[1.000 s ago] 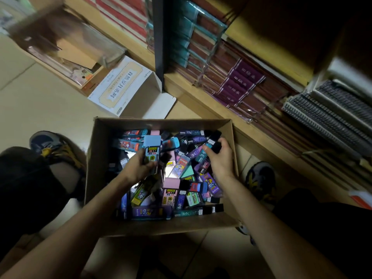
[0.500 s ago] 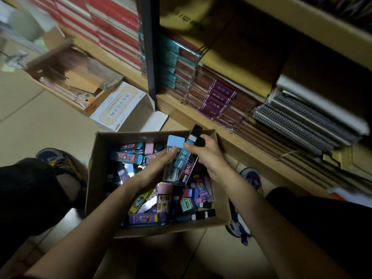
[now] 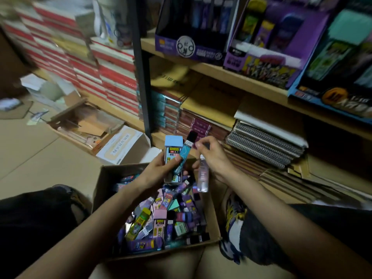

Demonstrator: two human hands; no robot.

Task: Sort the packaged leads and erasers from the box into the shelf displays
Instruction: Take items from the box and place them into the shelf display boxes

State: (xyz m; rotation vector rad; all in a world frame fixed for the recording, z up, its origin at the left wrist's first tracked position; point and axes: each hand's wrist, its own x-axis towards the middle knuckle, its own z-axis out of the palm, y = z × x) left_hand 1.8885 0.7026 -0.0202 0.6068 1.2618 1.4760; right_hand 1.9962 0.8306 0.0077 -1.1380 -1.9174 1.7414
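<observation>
A brown cardboard box [image 3: 100,188] on the floor holds several mixed packs of leads and erasers [image 3: 167,214]. Above its far edge my left hand [image 3: 159,172] grips a light blue lead pack [image 3: 172,150] together with a slim teal and black pack [image 3: 184,154]. My right hand [image 3: 211,156] is just right of them, fingers pinched at the slim pack's top, and a clear pinkish tube [image 3: 203,176] hangs from under its palm. Purple display boxes [image 3: 193,45] and a blue display box [image 3: 338,85] with upright packs stand on the upper wooden shelf.
The lower shelf holds stacked spiral notebooks [image 3: 263,143] and brown envelopes. A black upright post [image 3: 143,77] divides the shelving; red and white book stacks [image 3: 112,77] fill the left. A white carton [image 3: 120,146] and a flat tray lie on the floor. My knees flank the box.
Both hands lifted out of the box with the packs and came together above its far edge. My view tilted up, bringing the upper shelf displays into sight.
</observation>
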